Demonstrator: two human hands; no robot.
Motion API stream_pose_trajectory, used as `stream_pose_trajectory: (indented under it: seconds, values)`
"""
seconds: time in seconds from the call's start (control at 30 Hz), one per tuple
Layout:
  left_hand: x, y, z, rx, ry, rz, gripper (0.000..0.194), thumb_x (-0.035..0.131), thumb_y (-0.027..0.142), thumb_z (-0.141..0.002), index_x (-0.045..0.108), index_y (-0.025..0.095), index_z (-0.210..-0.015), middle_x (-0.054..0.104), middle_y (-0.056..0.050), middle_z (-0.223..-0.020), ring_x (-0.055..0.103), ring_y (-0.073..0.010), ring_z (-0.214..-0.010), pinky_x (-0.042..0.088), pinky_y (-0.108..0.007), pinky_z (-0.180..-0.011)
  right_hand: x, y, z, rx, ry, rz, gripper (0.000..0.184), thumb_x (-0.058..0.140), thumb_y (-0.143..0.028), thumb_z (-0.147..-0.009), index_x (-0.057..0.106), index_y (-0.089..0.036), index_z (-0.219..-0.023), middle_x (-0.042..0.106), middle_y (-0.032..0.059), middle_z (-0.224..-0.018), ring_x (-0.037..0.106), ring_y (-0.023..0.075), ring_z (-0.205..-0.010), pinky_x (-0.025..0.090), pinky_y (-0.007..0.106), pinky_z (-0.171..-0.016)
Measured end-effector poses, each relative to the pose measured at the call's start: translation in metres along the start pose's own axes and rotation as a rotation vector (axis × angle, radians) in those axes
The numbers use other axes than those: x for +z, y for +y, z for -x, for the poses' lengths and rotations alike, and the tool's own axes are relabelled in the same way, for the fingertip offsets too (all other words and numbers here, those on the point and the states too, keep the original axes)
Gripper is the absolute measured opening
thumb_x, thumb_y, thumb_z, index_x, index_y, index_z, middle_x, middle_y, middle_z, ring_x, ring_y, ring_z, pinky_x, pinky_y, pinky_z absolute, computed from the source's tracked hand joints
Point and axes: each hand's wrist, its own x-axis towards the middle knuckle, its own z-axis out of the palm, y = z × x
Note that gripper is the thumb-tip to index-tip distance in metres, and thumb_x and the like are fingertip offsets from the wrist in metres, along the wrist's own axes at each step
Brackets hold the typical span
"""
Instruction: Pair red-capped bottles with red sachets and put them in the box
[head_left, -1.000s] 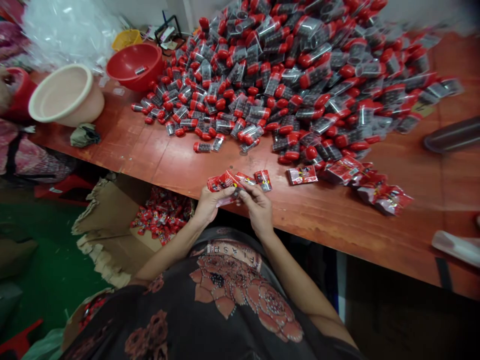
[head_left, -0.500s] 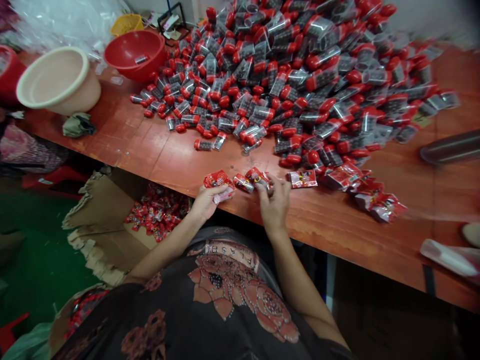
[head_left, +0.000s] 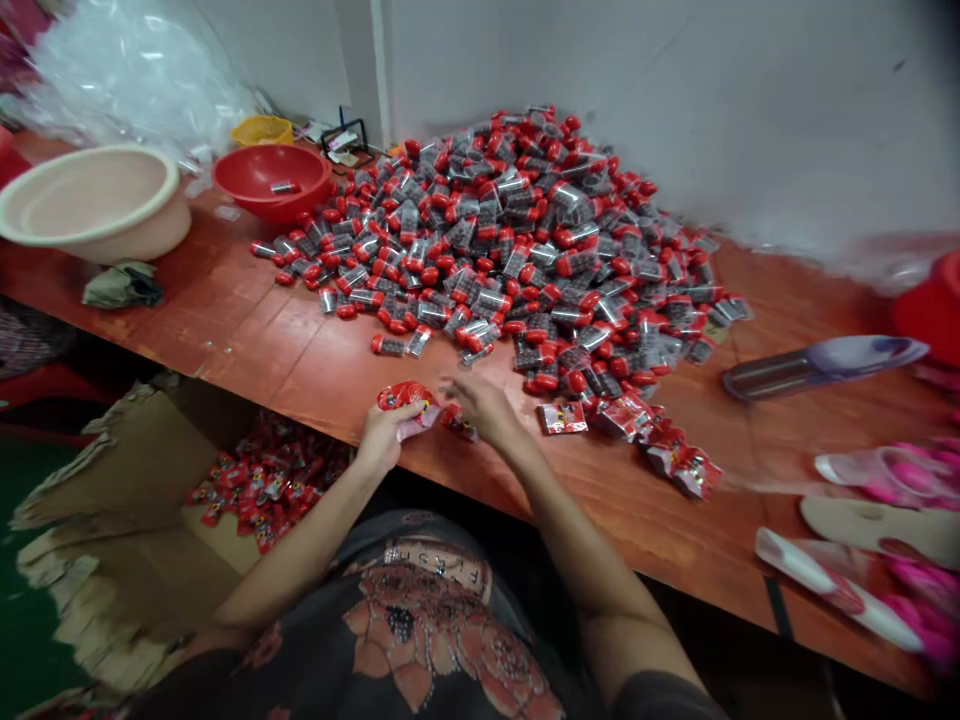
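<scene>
The left hand [head_left: 384, 438] grips a red foil packet [head_left: 403, 399], while the open right hand [head_left: 486, 407] (slightly blurred) reaches just over a second packet [head_left: 459, 422] on the red wooden table [head_left: 225, 340], near a heap of red-capped clear tubes [head_left: 487, 240].

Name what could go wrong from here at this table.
The red foil packet pinched in the left hand sits near the edge of the red-orange wooden table, so it might slip into the open cardboard box below. The right hand, close to the loose heap of clear red-capped plastic tubes, could knock some rolling.
</scene>
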Motion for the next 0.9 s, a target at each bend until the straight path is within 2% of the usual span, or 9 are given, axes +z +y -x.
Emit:
stream_pose_trajectory:
  seconds: [0.13,0.23,0.3,0.37,0.47,0.57,0.63,0.73,0.9]
  values:
    - [0.001,0.004,-0.006,-0.060,0.039,0.069,0.028,0.084,0.008,-0.049,0.069,0.010,-0.073,0.071,-0.004,-0.069,0.067,-0.0149,-0.063,0.055,-0.027,-0.066,-0.028,0.049,-0.044,0.010,0.144,0.451,0.040,0.042,-0.011,-0.089,0.062,-0.016,-0.124,0.063,0.0162,-0.124,0.052,0.0286,-0.111,0.040,0.043,-0.097]
    - [0.001,0.008,-0.007,-0.085,0.082,0.131,0.022,0.082,0.006,-0.055,0.067,0.012,-0.070,0.070,-0.001,-0.067,0.065,-0.0126,-0.060,0.054,-0.025,-0.063,-0.035,0.079,-0.060,-0.013,0.063,0.564,0.039,0.042,-0.012,-0.090,0.062,-0.013,-0.124,0.064,0.0174,-0.123,0.051,0.0289,-0.111,0.038,0.044,-0.099]
    - [0.001,0.012,-0.005,-0.116,0.110,0.160,0.017,0.079,0.005,-0.060,0.067,0.012,-0.070,0.070,-0.001,-0.067,0.065,-0.0123,-0.059,0.054,-0.026,-0.063,-0.035,0.084,-0.059,-0.020,0.042,0.560,0.037,0.041,-0.014,-0.091,0.062,-0.011,-0.122,0.066,0.0188,-0.116,0.052,0.0295,-0.108,0.039,0.045,-0.099]
    - [0.002,0.017,-0.003,-0.159,0.121,0.182,0.013,0.076,0.005,-0.066,0.066,0.011,-0.071,0.070,-0.002,-0.067,0.065,-0.0124,-0.059,0.055,-0.026,-0.061,-0.032,0.072,-0.048,0.034,0.125,0.479,0.036,0.045,-0.018,-0.091,0.061,-0.012,-0.122,0.067,0.0180,-0.111,0.055,0.0293,-0.103,0.042,0.046,-0.094]
    - [0.004,0.023,0.000,-0.224,0.109,0.216,0.009,0.071,0.005,-0.072,0.065,0.011,-0.071,0.069,-0.002,-0.067,0.064,-0.0115,-0.058,0.054,-0.024,-0.059,-0.024,0.028,-0.014,0.137,0.279,0.156,0.041,0.054,-0.032,-0.089,0.053,-0.020,-0.129,0.068,0.0092,-0.101,0.060,0.0234,-0.084,0.050,0.041,-0.079]
    - [0.006,0.024,0.000,-0.252,0.101,0.244,0.010,0.068,0.004,-0.076,0.063,0.012,-0.072,0.069,-0.002,-0.068,0.065,-0.0108,-0.059,0.055,-0.023,-0.062,-0.011,-0.024,0.026,0.158,0.253,-0.205,0.038,0.053,-0.037,-0.091,0.056,-0.024,-0.126,0.068,0.0040,-0.096,0.060,0.0166,-0.074,0.051,0.033,-0.069]
    - [0.007,0.021,0.000,-0.232,0.076,0.261,0.009,0.068,0.005,-0.076,0.064,0.013,-0.073,0.069,-0.002,-0.070,0.066,-0.0109,-0.061,0.056,-0.024,-0.067,0.000,-0.048,0.046,0.198,0.237,-0.342,0.038,0.054,-0.038,-0.090,0.058,-0.023,-0.125,0.067,0.0036,-0.094,0.059,0.0141,-0.070,0.051,0.030,-0.064]
    - [0.008,0.015,0.000,-0.181,0.031,0.275,0.009,0.071,0.006,-0.074,0.064,0.013,-0.073,0.070,-0.002,-0.069,0.066,-0.0109,-0.062,0.055,-0.024,-0.070,0.015,-0.063,0.062,0.255,0.231,-0.447,0.041,0.055,-0.037,-0.089,0.059,-0.021,-0.126,0.068,0.0045,-0.091,0.058,0.0131,-0.069,0.050,0.028,-0.061]
    - [0.014,0.011,0.010,-0.029,0.039,0.232,0.019,0.080,0.009,-0.062,0.065,0.012,-0.073,0.069,-0.001,-0.068,0.065,-0.0107,-0.061,0.053,-0.024,-0.068,0.026,-0.066,0.065,0.354,0.268,-0.555,0.043,0.059,-0.038,-0.086,0.062,-0.021,-0.125,0.067,0.0038,-0.085,0.054,0.0112,-0.062,0.045,0.024,-0.053]
